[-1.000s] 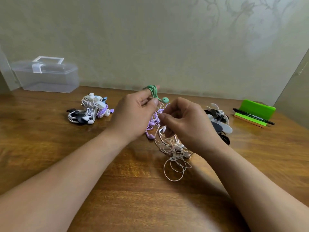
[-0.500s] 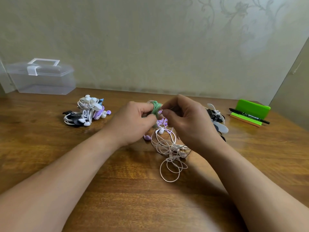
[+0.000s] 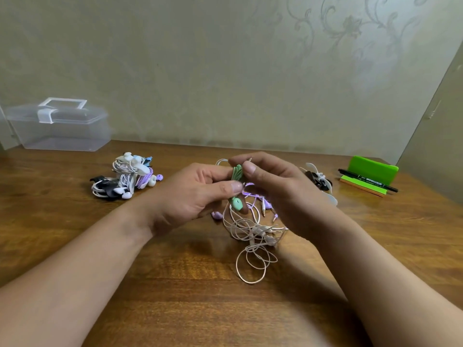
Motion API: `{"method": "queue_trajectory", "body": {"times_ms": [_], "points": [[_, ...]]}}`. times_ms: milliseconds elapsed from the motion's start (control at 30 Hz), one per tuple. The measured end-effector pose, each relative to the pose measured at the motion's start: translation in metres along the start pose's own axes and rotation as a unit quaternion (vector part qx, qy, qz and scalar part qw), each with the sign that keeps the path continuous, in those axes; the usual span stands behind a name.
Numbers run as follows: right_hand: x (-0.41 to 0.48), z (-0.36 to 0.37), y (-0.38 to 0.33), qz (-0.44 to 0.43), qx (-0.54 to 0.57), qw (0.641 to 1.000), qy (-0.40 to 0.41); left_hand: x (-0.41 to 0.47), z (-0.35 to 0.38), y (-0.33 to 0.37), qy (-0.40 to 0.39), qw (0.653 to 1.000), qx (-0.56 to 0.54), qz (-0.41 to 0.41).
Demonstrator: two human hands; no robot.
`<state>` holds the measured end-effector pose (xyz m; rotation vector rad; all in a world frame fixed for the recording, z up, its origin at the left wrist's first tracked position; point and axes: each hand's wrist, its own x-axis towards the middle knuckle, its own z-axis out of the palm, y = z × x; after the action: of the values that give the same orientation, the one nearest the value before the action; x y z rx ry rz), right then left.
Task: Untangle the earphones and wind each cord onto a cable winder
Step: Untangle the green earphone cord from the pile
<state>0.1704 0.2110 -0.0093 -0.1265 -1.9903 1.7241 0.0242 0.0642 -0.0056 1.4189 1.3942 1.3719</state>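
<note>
The green cord (image 3: 237, 174) is held between both hands, just above the table (image 3: 175, 296). It is pinched low down by the curled thumb and fingers of the left hand (image 3: 190, 196), while its upper end is nipped between the thumb and forefinger of the right hand (image 3: 280, 191). The cord is gathered into a tight little coil, and a green earbud (image 3: 236, 204) hangs below it. Whether a winder sits inside the coil cannot be told.

Directly beneath the hands a tangle of pale cords (image 3: 253, 234) is spread on the wood, with purple earphones (image 3: 216, 215) caught up in its far side. The step in hand is judged to be the finishing of the green set – the last turns being laid and the loose end secured.

Next, the coil will need to be kept tight while the earbud is tucked in, so that nothing springs open; then a fresh winder is called for.

Wound earphones (image 3: 125, 179) are heaped well to the left, and empty winders (image 3: 319, 179) lie just behind the right hand. Farther out, a clear plastic box (image 3: 60, 126) stands at the back left, and a green stand (image 3: 370, 169) with a black pen (image 3: 368, 180) at the right.
</note>
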Motion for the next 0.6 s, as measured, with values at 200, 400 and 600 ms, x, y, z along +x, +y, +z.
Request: {"method": "queue_trajectory", "body": {"times_ms": [200,400,600], "points": [[0.000,-0.001,-0.003,0.016,-0.022,1.000,0.006,0.004,-0.002,-0.006,0.012,1.000,-0.021,-0.002],[0.003,-0.056,-0.012,0.034,-0.144,0.952,0.268,0.014,-0.006,-0.019,0.106,0.993,-0.039,-0.017],[0.003,-0.078,0.004,0.067,-0.475,0.829,0.287,0.017,-0.006,-0.025,0.134,0.990,-0.050,-0.014]]}}
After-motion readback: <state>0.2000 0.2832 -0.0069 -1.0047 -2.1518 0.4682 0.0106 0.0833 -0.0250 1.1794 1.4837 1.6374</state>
